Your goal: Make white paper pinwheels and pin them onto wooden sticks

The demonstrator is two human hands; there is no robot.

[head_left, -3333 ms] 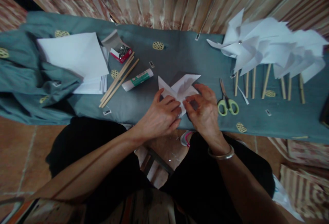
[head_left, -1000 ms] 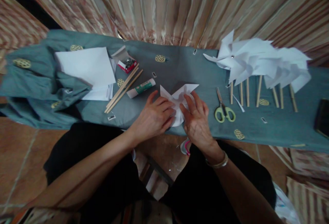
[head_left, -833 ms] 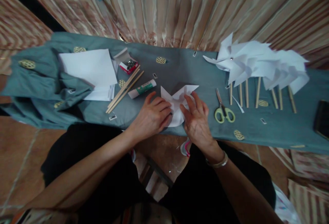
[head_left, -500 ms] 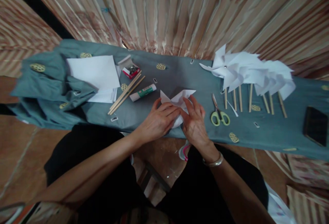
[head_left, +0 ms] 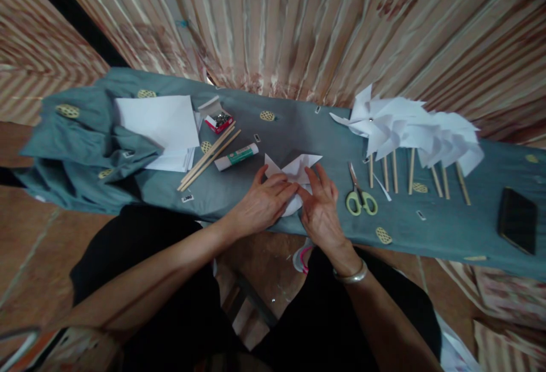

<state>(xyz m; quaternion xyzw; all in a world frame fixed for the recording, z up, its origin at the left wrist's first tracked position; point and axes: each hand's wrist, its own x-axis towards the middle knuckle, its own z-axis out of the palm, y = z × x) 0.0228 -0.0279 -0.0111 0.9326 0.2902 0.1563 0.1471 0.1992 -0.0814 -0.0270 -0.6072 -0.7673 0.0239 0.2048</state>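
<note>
A white paper pinwheel (head_left: 298, 166) with pointed, curled blades lies near the front edge of the cloth-covered table. My left hand (head_left: 265, 197) presses on its middle from the left, fingers closed over the paper. From the other side my right hand (head_left: 321, 201) grips it, thumb meeting the left fingertips at the centre. The fingers hide most of the pinwheel's middle. Right of my hands lie green-handled scissors (head_left: 360, 200). A glue stick (head_left: 237, 156) rests to the left, beside several wooden sticks (head_left: 209, 158).
Several finished pinwheels (head_left: 401, 124) on sticks overlap at the right back. A black phone (head_left: 517, 219) lies at the far right. On the left are a stack of white paper (head_left: 157, 124) and a small red box (head_left: 218, 122) of metal pins. A curtain (head_left: 273, 25) hangs behind the table (head_left: 230, 193).
Both hands stay on the pinwheel with almost the same hold. The view has tilted slightly, so the things on the right appear a little lower and further left.
</note>
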